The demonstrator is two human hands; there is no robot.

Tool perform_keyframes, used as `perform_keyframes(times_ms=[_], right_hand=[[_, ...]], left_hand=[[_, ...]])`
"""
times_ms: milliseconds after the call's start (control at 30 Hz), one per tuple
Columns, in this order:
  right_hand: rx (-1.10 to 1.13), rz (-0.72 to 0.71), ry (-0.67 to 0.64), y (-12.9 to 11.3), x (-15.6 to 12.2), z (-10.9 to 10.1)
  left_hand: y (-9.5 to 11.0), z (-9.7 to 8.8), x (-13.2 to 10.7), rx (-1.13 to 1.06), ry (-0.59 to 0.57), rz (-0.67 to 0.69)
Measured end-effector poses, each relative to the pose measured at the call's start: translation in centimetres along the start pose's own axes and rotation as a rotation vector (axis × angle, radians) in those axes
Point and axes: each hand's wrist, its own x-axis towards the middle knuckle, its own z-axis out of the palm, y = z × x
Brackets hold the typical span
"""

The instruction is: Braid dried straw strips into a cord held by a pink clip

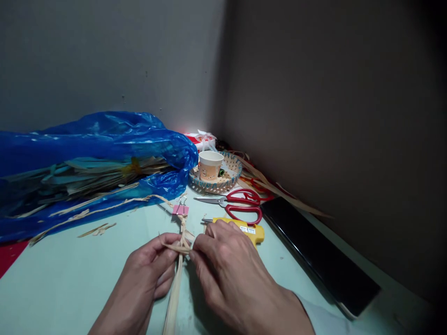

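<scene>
Right hand [228, 270], lower centre, and left hand [152, 267], lower left: fingertips pinched on pale strips [174, 294], bottom centre, presumably for tension against pink clip [180, 210], mid-frame, gripping them higher up.

Bare left hand [150, 267] and right hand [233, 265], with a pale sleeve [324, 320] on one arm

The left hand has slim fingers, and the short stretch of forearm in view is bare too. The right hand shows a broad back with rounded knuckles and fine skin creases. Past the right wrist, the sleeve looks light grey-blue and plain, its edge curved; its fabric is too dim to make out.
</scene>
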Motion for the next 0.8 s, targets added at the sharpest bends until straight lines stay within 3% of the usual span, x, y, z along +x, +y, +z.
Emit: perform_keyframes(times_ms=[200, 333, 600, 800], right_hand=[[0.056, 0.108, -0.079, 0.0, -0.1, -0.4], [0.185, 0.183, -0.01, 0.0, 0.1, -1.0], [0.43, 0.166, 0.219, 1.9, 1.0, -2.9], [0.565, 0.268, 0.058, 2.4, 1.2, -2.6]], left_hand=[[0.1, 0.4, 0.3, 0.014, -0.005, 0.007], [0.4, 0.8, -0.1, 0.041, 0.049, 0.02], [0.7, 0.6, -0.4, 0.043, 0.051, -0.028], [0.9, 0.6, -0.3, 0.015, 0.054, -0.078]])
